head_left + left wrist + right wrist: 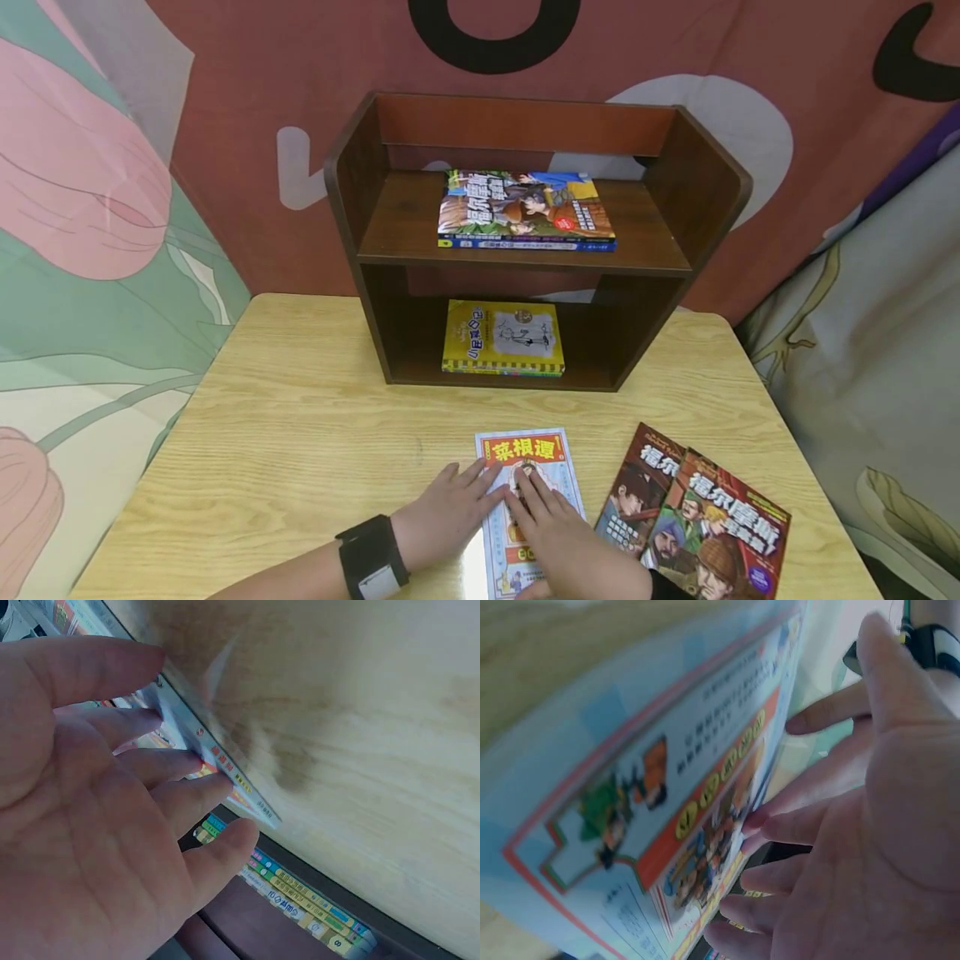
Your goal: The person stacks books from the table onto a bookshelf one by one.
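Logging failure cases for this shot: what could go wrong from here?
The blue book could slide on the table if pushed: the left hand and right hand are both over its cover, fingers mostly straight.

The right forearm might nudge the overlapping red books, which lie close beside it.

A knock to the shelf could shift the upper books, which sit near its front edge.

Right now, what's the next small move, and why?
I'd likely slide the right hand to the right edge of the light-blue book and curl fingers round it. Its fingers and those of the left hand extend over the cover, neither hand visibly wrapping an edge, and a strip of table beside the two overlapping books seems to leave room.
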The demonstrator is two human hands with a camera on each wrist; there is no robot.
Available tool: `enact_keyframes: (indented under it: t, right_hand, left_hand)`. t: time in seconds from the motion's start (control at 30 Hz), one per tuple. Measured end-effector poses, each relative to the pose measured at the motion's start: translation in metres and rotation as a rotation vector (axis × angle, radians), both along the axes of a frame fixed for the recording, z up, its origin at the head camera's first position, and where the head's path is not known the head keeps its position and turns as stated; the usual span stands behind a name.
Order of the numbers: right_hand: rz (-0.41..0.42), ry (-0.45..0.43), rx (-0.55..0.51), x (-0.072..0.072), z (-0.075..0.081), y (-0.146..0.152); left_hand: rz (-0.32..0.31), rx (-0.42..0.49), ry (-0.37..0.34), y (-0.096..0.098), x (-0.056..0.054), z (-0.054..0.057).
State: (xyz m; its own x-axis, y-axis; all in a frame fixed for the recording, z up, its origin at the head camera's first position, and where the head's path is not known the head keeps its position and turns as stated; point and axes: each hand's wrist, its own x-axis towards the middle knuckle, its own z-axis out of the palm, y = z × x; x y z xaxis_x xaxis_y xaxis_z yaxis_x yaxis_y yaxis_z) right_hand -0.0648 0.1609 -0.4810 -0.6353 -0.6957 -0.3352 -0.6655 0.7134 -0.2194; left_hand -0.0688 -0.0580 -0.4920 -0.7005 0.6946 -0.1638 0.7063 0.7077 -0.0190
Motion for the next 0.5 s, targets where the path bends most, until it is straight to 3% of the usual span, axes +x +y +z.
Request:
enact_keyframes:
  t: [0.23, 0.5]
  right_hand:
    - [-0.027, -0.077, 0.074, 0.0022, 0.0040, -0.0005]
    - [-0.003, -0.022, 0.067, 0.0048, -0.0022, -0.0003]
  left_hand:
    - [0.018, -0.029, 0.008, 0.0024, -0.0001, 0.0041]
    - [0.038, -0.072, -0.002, 0.0042, -0.0016, 0.0052]
